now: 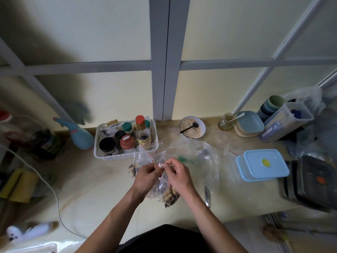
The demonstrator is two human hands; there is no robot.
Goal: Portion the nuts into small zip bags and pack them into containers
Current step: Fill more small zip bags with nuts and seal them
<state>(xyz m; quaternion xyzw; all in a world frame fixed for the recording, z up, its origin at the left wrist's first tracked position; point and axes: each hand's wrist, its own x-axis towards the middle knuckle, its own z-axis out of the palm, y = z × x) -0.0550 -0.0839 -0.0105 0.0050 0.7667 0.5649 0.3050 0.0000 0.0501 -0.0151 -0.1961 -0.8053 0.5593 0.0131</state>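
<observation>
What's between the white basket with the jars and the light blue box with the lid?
In the head view, a crumpled clear plastic bag lies between the white plastic basket and light blue lidded box.

Pale yellow wall (113, 33) crossed by grey frame bars (165, 57) rises beyond the hands; a beige table (102, 181) spreads beneath them, dimly lit.

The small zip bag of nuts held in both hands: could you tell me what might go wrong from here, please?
1. Both hands, left and right, pinch only the top of the zip bag, which hangs full of peanuts; if the seal is incomplete, nuts could spill onto the table.
2. A loose clear plastic bag lies just behind and could snag.
3. The spoon lies near the right wrist and could be knocked.
</observation>
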